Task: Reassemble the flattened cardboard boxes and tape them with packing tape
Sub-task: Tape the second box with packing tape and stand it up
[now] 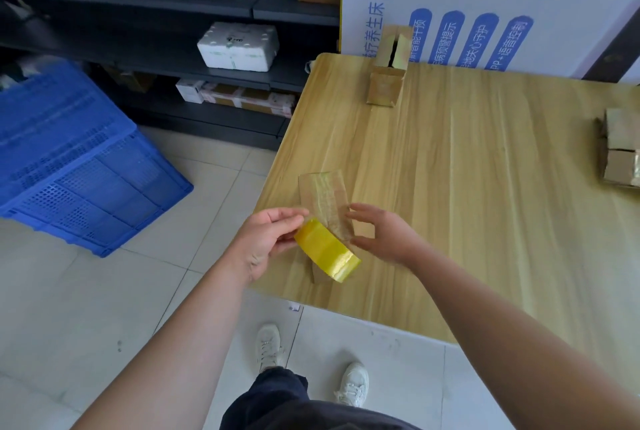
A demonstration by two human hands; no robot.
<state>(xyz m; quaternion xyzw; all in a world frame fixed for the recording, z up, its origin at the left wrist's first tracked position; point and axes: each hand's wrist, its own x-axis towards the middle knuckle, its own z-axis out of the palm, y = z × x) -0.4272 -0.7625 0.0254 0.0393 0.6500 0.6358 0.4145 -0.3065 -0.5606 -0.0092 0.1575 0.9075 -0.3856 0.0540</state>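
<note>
A small cardboard box (323,199) with glossy tape across its face stands tilted near the front left corner of the wooden table (467,187). My left hand (266,242) grips a yellow roll of packing tape (327,251), pressed against the box's lower part. On the box's right side, my right hand (384,234) has thumb and fingers spread along that edge. Another small box (386,85) stands at the back of the table with its top flaps up. More small taped boxes (620,149) lie at the right edge.
A blue plastic crate (79,166) leans on the tiled floor to the left. Dark shelves behind it hold a white foam box (239,47) and parcels. A large white printed carton (485,7) stands behind the table. My feet are just below the table's front edge.
</note>
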